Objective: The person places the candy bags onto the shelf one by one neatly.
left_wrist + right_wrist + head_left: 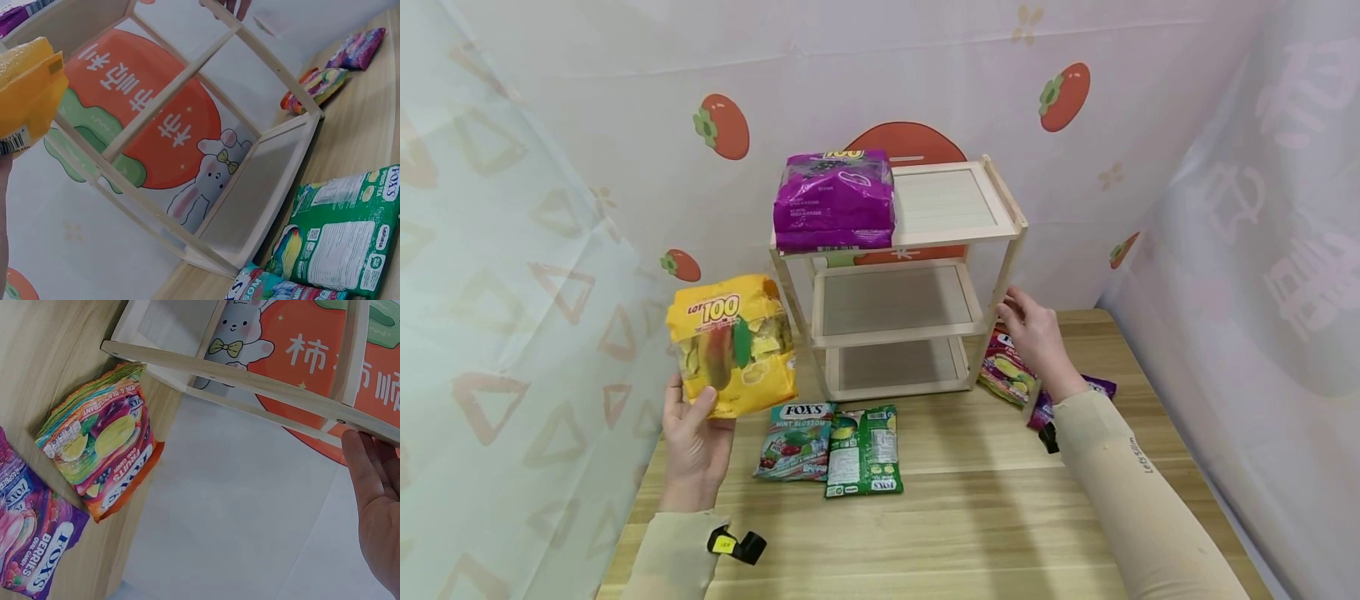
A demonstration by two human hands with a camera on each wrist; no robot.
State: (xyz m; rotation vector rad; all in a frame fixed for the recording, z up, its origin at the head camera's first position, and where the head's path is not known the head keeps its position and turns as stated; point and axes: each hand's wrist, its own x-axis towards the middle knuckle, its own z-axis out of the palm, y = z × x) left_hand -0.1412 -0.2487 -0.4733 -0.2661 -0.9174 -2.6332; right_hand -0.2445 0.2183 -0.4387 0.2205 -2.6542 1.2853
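Note:
My left hand (698, 442) grips a yellow LOT 100 candy bag (733, 346) with a mango picture by its lower edge, thumb on the front. The bag is raised to the left of a three-tier wooden shelf (895, 340). In the left wrist view only part of the yellow bag (28, 94) shows at the left edge. My right hand (1033, 333) is at the shelf's right side, fingers against the upright; the right wrist view shows these fingers extended along the wood. A purple LOT 100 bag (835, 204) stands on the top tier's left half.
Before the shelf lie a teal Fox's Mint Blossom bag (795, 442) and a green Fox's bag (865, 450), back side up. Right of the shelf are a Fox's fruits bag (100, 440) and a purple Fox's berries bag (37, 531). A printed cloth wall (625, 167) closes off the back.

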